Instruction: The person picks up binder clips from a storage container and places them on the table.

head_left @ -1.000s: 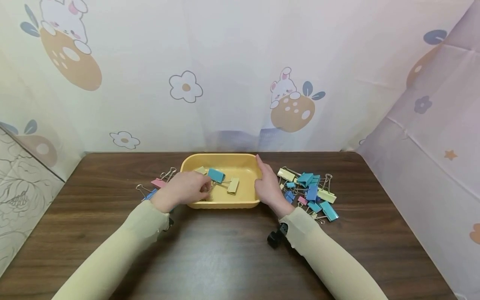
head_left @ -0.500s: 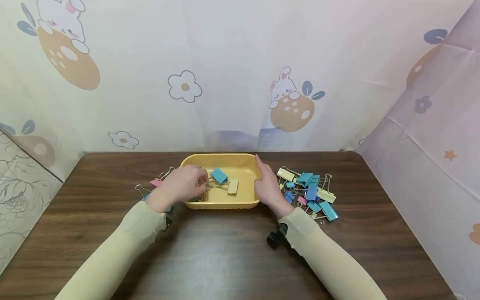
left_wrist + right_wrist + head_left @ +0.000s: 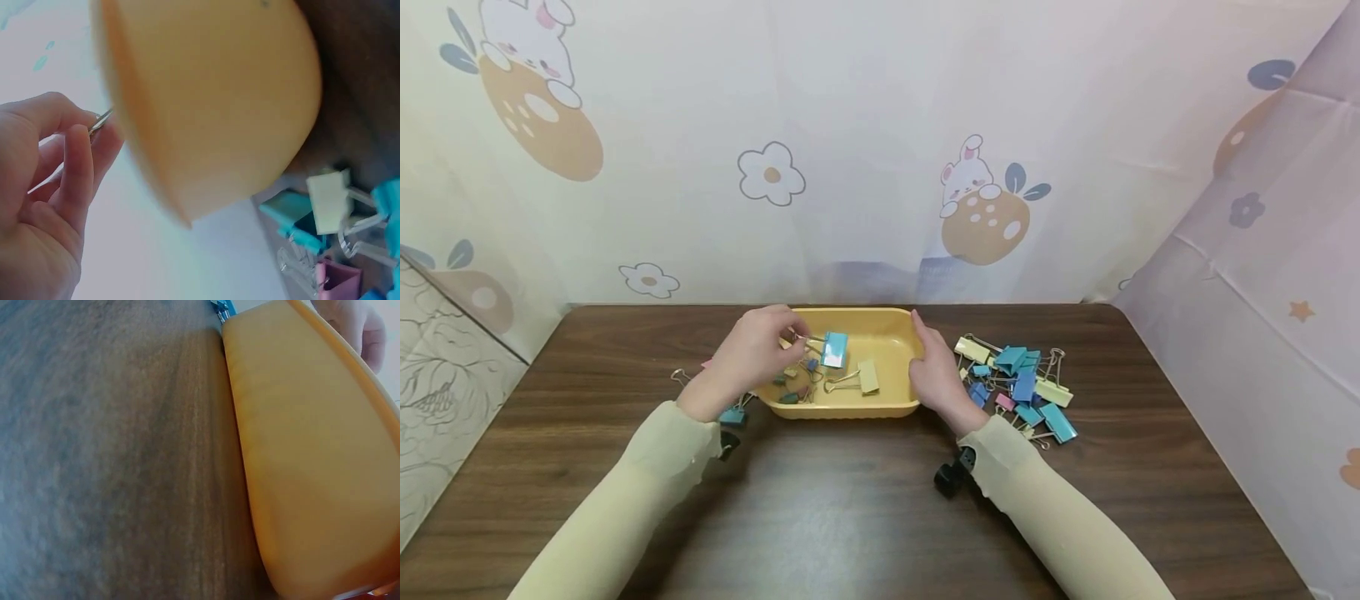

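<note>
In the head view my left hand (image 3: 756,354) is over the left end of a yellow plastic tray (image 3: 850,411). Thumb and fingers pinch the wire handles of a light-blue binder clip (image 3: 834,350), whose body points right above the tray floor. The left wrist view shows the wire handle (image 3: 100,120) between the fingertips. My right hand (image 3: 936,375) holds the tray's right end, index finger along the rim. A pale yellow binder clip (image 3: 868,377) lies in the tray, and several small clips (image 3: 790,383) lie at its left end.
A pile of mixed binder clips (image 3: 1018,383) lies right of the tray on the dark wooden table (image 3: 835,508). More clips, including a teal one (image 3: 732,416), lie left of it, partly behind my left hand. A patterned curtain (image 3: 865,150) hangs behind the table.
My left hand has drawn back left and slightly up, lifting the light-blue clip by its handles off the pale yellow clip. Small clips in the tray have come into view. My right hand has stayed put.
</note>
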Motion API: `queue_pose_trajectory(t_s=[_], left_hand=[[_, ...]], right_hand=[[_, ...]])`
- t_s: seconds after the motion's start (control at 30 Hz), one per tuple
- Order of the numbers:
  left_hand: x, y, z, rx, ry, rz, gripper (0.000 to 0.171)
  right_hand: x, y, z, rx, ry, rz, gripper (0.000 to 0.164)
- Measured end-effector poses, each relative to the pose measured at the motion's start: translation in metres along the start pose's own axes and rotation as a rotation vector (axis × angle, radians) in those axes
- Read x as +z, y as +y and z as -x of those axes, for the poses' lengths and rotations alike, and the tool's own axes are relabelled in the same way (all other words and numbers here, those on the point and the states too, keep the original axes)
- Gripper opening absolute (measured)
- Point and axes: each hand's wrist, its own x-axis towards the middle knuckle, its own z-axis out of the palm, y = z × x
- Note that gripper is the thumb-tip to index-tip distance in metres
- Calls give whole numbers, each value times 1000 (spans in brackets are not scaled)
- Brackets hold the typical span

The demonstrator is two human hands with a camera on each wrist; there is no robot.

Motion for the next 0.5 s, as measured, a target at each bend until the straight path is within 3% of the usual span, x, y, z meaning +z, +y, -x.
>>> queue_pose_trajectory(t_s=[0.3,0.5], left_hand=[[-38,-11,13,-109,75,101,14],[-66,-29,29,-131,155,79,22]], right_hand=[[0,2,0,-10,11,5,82],[0,2,0,-13,5,7,83]])
